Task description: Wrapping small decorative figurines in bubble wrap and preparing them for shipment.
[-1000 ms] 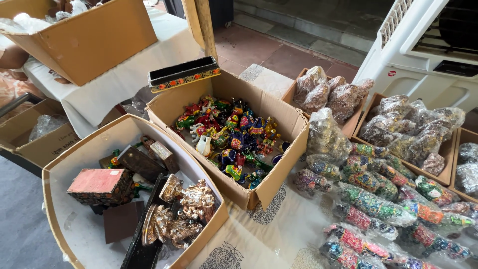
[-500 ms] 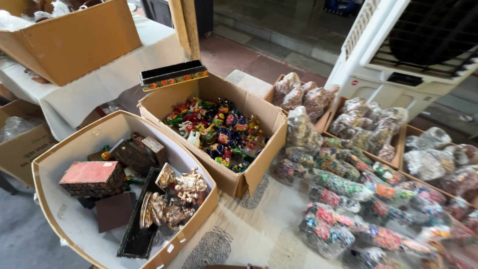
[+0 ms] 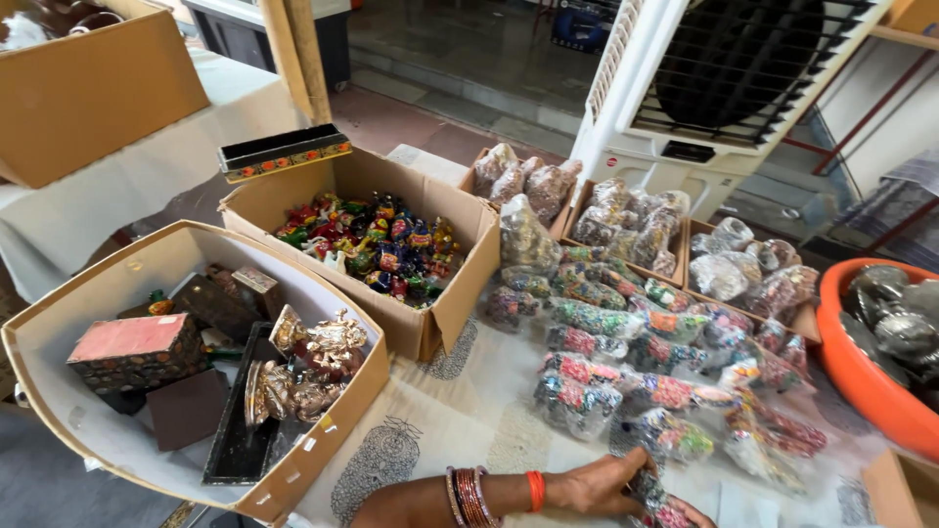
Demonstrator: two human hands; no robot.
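- Cardboard box (image 3: pixel 59 391) at the far left, packed with a red-topped casket (image 3: pixel 122 352), dark cases and metal figurines (image 3: pixel 313 362).
- Second box (image 3: pixel 460 293) just beside it, full of small painted toys (image 3: pixel 377 244); a long painted tray (image 3: pixel 284 152) rests on its back rim.
- Left hand (image 3: pixel 606 484), bangles (image 3: pixel 468 497) on the wrist, lies low at the front of the cloth-covered desk (image 3: pixel 469 430). Its grip is curled tight around one packet (image 3: pixel 665 508) of coloured bits. The right hand is out of sight.
- Only that packet is in hand; the other packets (image 3: pixel 606 318) lie in rows on the desk, close together and crowding the hand.
- Clear bags (image 3: pixel 636 215) sit in shallow trays behind, below a white air cooler (image 3: pixel 724 88).
- Orange tub (image 3: pixel 861 381) of grey pieces closes off the right edge.
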